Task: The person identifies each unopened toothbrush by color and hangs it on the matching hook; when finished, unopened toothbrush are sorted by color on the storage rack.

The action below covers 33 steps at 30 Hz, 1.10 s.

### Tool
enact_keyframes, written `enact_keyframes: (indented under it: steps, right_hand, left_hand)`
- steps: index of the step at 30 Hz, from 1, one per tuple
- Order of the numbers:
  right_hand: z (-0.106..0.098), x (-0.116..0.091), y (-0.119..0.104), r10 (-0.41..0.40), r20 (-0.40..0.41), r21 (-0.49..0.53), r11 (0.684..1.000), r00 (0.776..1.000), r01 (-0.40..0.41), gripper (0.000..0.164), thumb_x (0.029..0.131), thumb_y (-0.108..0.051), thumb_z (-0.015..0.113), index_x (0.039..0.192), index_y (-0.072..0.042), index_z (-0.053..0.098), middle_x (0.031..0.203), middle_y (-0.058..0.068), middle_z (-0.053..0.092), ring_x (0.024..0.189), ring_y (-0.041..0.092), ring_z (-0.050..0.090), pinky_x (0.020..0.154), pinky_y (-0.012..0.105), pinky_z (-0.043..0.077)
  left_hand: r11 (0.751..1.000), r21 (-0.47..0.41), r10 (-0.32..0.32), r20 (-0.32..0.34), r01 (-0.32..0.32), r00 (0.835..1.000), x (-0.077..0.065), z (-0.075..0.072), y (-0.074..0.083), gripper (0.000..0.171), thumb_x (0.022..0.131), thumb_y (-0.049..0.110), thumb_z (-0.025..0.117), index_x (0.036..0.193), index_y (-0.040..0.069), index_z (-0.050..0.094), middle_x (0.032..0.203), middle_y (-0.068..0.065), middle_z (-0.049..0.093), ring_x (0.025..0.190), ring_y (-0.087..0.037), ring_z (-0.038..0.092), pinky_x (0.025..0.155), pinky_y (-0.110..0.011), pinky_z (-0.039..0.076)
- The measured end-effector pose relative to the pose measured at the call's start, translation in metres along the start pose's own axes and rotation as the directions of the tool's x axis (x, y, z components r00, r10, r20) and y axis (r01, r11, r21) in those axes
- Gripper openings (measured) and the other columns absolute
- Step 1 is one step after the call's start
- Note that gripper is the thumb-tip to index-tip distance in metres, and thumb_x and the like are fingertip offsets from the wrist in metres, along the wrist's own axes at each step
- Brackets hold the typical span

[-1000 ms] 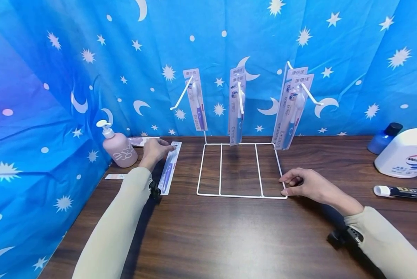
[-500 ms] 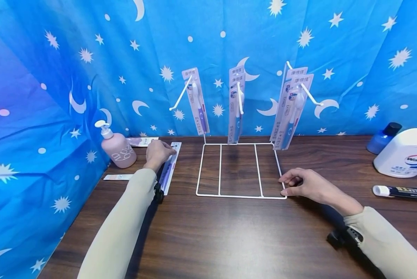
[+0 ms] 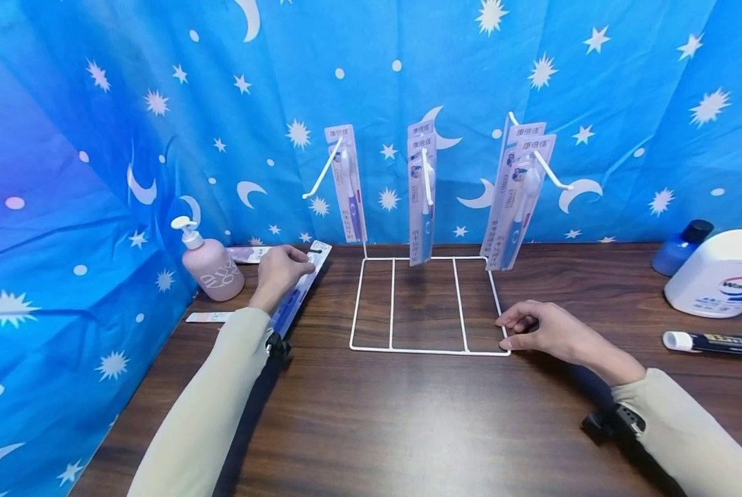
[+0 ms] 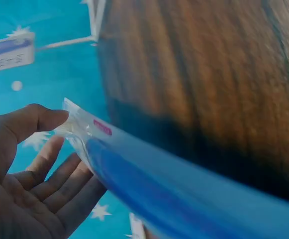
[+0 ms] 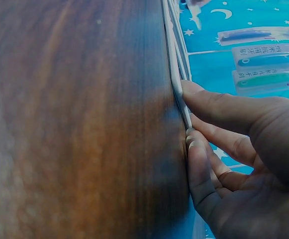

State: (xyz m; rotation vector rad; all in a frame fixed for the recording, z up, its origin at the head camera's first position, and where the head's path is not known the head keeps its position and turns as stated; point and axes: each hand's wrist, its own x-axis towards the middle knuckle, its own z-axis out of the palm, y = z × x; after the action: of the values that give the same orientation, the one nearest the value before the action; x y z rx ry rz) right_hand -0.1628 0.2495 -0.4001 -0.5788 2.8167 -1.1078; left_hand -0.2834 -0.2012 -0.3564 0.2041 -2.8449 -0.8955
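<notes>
My left hand [image 3: 279,275] pinches a packaged toothbrush [image 4: 149,172] by its edge, between thumb and index finger. The pack slants up from the table, its lower part hidden behind the wrist in the head view. My right hand [image 3: 547,331] holds the front right corner of a white wire rack [image 3: 429,351] between thumb and fingers. Toothbrush packs hang on the rack's hooks: a purple one [image 3: 349,186] on the left, blue ones in the middle [image 3: 422,207] and more packs [image 3: 512,221] on the right.
A pink pump bottle [image 3: 214,269] stands at the left, with a flat pack [image 3: 246,255] behind it and a pale strip [image 3: 208,317] in front. At the right are a blue bottle [image 3: 681,248], a white bottle [image 3: 715,283] and a black tube [image 3: 727,343].
The toothbrush pack under my left hand lay flat on the table; now it is pinched and its top end is raised and tilted. My right hand has stayed on the rack's corner.
</notes>
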Motion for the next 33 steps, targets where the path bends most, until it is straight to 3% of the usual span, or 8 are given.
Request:
enact_keyframes:
  steps: [7, 12, 20, 28, 33]
  right_hand:
    - [0.000, 0.000, 0.000, 0.012, -0.002, -0.002, 1.000, 1.000, -0.012, 0.032, 0.078, -0.025, 0.082, 0.103, -0.009, 0.070, 0.085, 0.000, 0.064, 0.078, 0.015, 0.056, 0.069, 0.025, 0.046]
    - [0.000, 0.001, -0.001, 0.016, 0.003, -0.009, 1.000, 1.000, -0.016, 0.033, 0.078, -0.027, 0.082, 0.103, -0.009, 0.070, 0.085, -0.001, 0.063, 0.078, 0.015, 0.055, 0.069, 0.025, 0.045]
    - [0.000, 0.001, 0.000, 0.014, 0.004, -0.010, 1.000, 1.000, -0.014, 0.032, 0.078, -0.025, 0.082, 0.103, -0.008, 0.070, 0.085, 0.000, 0.063, 0.078, 0.015, 0.055, 0.069, 0.025, 0.045]
    - [0.000, 0.000, 0.001, 0.007, 0.001, -0.020, 1.000, 1.000, -0.007, 0.033, 0.078, -0.026, 0.082, 0.103, -0.009, 0.070, 0.085, -0.001, 0.064, 0.078, 0.014, 0.056, 0.069, 0.025, 0.045]
    - [0.000, 0.001, 0.001, 0.012, 0.007, -0.006, 1.000, 1.000, -0.012, 0.033, 0.078, -0.027, 0.082, 0.103, -0.009, 0.070, 0.085, -0.001, 0.063, 0.078, 0.014, 0.055, 0.069, 0.025, 0.045]
  left_hand:
    - [0.990, -0.103, 0.088, -0.065, -0.094, 0.994, -0.023, -0.023, 0.015, 0.041, 0.082, 0.025, 0.077, 0.117, 0.005, 0.068, 0.100, -0.012, 0.070, 0.089, -0.025, 0.064, 0.077, -0.040, 0.050]
    - [0.961, -0.214, 0.147, -0.142, -0.175, 0.979, -0.042, -0.038, 0.025, 0.041, 0.081, 0.023, 0.078, 0.117, 0.006, 0.068, 0.100, -0.011, 0.071, 0.088, -0.023, 0.066, 0.075, -0.038, 0.050]
    - [0.870, -0.344, 0.256, -0.298, -0.353, 0.920, -0.077, -0.063, 0.039, 0.043, 0.081, 0.023, 0.080, 0.117, 0.006, 0.067, 0.102, -0.011, 0.070, 0.088, -0.022, 0.070, 0.074, -0.037, 0.055]
    - [0.798, -0.438, 0.251, -0.381, -0.413, 0.890, -0.108, -0.085, 0.055, 0.049, 0.079, 0.030, 0.081, 0.121, 0.010, 0.064, 0.111, -0.002, 0.068, 0.092, -0.016, 0.067, 0.078, -0.029, 0.054]
    - [0.719, -0.514, 0.256, -0.429, -0.467, 0.866, -0.127, -0.093, 0.064, 0.047, 0.077, 0.018, 0.083, 0.119, 0.008, 0.065, 0.109, -0.005, 0.069, 0.091, -0.018, 0.068, 0.077, -0.027, 0.054]
